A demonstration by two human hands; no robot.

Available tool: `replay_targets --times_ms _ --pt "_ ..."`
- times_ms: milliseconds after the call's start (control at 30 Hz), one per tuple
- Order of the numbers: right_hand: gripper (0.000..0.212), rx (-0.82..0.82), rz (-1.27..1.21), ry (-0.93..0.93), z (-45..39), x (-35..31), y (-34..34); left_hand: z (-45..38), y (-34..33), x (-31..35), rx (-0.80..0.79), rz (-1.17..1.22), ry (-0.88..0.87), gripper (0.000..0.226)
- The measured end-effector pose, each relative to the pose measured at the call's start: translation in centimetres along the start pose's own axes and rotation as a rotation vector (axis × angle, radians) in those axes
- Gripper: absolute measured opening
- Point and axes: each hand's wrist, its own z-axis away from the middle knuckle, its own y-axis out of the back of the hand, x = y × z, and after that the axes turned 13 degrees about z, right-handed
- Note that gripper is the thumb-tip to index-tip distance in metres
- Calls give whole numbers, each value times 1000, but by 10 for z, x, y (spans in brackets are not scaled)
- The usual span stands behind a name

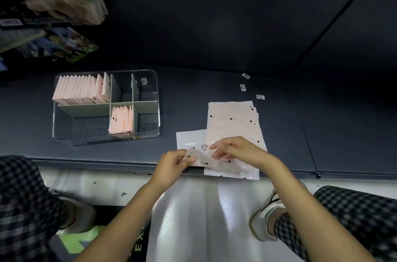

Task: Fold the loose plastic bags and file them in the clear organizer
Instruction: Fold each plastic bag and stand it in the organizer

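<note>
A stack of loose pale pink plastic bags (233,120) with black dots lies flat on the dark shelf, reaching its front edge. One bag (211,162) is lifted off the near end of the stack and partly bent over. My left hand (171,165) pinches its left edge. My right hand (236,149) holds its right part with curled fingers. The clear organizer (150,133) stands to the left, with several folded bags (81,90) filed upright in its back left compartment and a few folded bags (121,119) in a front middle compartment.
Three small white labels (242,87) lie on the shelf behind the stack. Colourful packages (64,45) hang at the upper left. Below the shelf edge (86,162) are a glossy floor, my checkered trouser legs and my shoes.
</note>
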Motion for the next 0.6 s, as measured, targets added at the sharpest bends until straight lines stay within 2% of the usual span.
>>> replay_targets --times_ms 67,133,200,300,400,467,533,600 --pt "56 50 -109 -62 -1 8 10 -2 1 0 84 164 45 12" --pt "66 117 -237 -108 -4 18 12 -4 0 -1 183 270 83 12" --pt "62 167 -332 -141 -9 26 4 -7 -1 -3 261 341 129 12" --pt "46 299 -224 -256 -21 37 -13 -11 -3 -6 321 330 176 12" --pt "36 457 -105 -330 -29 41 -24 -6 -8 -9 469 103 153 25" --pt "30 526 -65 -345 -32 39 -28 3 -12 -11 583 -127 1 35" --pt "28 562 -37 -345 -35 39 -30 12 -17 -13 502 -337 -210 32" --pt "28 569 -15 -343 -37 38 -30 17 -23 -16 316 -501 -384 28"
